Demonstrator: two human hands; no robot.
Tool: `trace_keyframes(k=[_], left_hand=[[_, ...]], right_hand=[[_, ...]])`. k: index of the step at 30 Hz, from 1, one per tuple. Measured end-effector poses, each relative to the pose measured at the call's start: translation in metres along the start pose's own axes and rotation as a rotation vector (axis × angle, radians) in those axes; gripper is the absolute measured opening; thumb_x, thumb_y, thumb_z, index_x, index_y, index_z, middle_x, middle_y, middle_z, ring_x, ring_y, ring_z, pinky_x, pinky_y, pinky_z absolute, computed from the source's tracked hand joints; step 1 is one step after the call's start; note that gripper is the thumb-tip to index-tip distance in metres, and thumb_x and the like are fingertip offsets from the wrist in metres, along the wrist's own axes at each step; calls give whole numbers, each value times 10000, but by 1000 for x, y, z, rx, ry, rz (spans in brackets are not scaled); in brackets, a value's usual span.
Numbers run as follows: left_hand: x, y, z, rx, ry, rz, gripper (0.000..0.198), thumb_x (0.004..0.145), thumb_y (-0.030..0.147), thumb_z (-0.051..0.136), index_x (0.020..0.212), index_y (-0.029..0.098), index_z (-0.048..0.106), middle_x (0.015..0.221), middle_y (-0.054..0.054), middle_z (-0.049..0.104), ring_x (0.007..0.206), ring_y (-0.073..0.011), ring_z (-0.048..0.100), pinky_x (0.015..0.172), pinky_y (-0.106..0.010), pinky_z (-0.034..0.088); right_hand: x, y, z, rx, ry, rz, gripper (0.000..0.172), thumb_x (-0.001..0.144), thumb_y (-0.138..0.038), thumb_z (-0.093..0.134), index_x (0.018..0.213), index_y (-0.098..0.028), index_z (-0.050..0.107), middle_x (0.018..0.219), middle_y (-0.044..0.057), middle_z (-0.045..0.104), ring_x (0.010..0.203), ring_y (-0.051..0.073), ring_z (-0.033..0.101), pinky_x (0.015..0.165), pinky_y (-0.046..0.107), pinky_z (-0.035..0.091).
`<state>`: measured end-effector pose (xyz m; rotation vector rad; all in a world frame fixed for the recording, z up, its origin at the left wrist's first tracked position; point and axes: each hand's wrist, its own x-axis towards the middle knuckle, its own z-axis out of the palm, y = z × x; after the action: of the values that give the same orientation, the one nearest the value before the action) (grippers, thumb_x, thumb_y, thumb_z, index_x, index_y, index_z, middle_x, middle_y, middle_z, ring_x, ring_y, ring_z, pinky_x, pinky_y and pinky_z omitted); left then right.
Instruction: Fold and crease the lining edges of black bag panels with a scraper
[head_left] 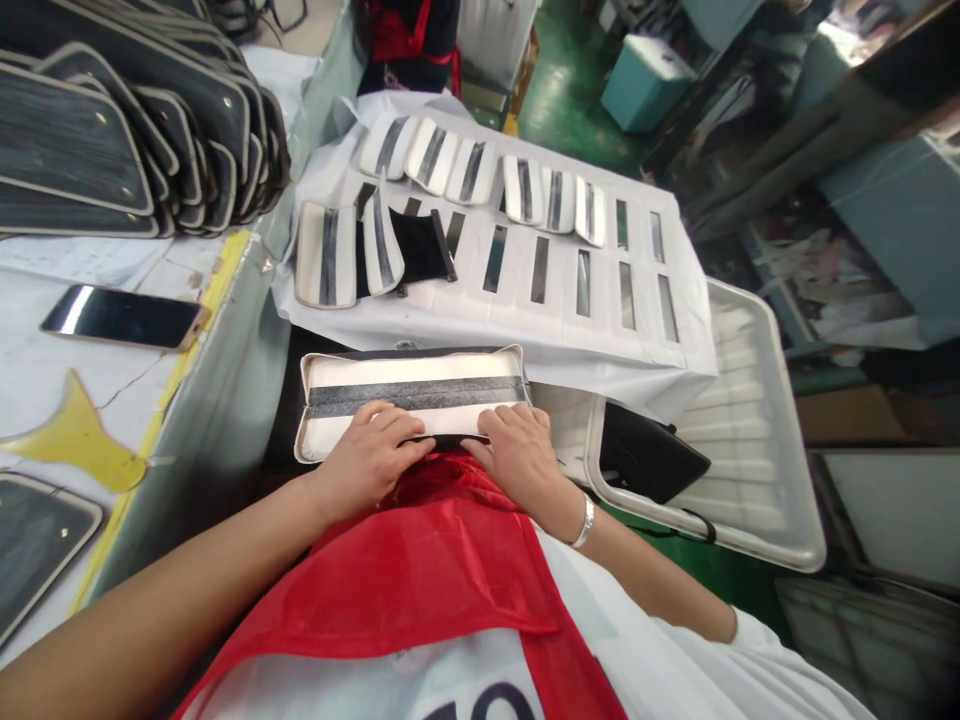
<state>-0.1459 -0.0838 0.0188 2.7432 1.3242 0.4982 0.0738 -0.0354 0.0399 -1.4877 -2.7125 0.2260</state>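
Just below the centre of the frame, the left hand (379, 445) and right hand (521, 445) grip the near edge of a white panel (405, 371) with a dark stripe, fingers curled over it. Similar striped pieces (328, 255) lie on a white sheet (442, 312), upper centre.

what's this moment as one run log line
left hand: gripping near edge of long striped panel | right hand: gripping same edge, by right end | smaller striped panels: laid out over white sheet beyond
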Motion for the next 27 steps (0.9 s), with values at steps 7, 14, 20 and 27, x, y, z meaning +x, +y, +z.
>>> trace_keyframes(k=[7,14,20,27], left_hand=[[4,17,1,201,74,88,189,867,124,482,976,127,638,1046,-84,635,961,-214,530,866,-389,382],[21,44,17,354,100,44,182,820,76,494,660,143,550,689,-40,552,628,-172,496,572,-323,344],[33,53,22,295,47,0,125,873,158,482,886,129,603,749,-46,559,663,-178,498,562,-320,342],[36,58,25,325,24,19,199,867,166,491,996,71,610,985,-116,601,839,-212,529,650,-340,385]], right_hand=[[-10,15,5,130,27,17,199,900,-310,520,768,-216,635,802,16,601,822,171,490,819,321,282],[-5,3,6,-2,60,-44,187,866,-252,520,702,-195,591,772,34,575,808,194,454,810,352,278],[-10,4,4,-44,86,-9,157,864,-291,536,757,-188,587,801,57,582,842,225,470,868,387,298],[-25,30,11,101,267,140,205,822,-397,614,851,-194,593,930,58,603,935,221,515,1059,448,210]])
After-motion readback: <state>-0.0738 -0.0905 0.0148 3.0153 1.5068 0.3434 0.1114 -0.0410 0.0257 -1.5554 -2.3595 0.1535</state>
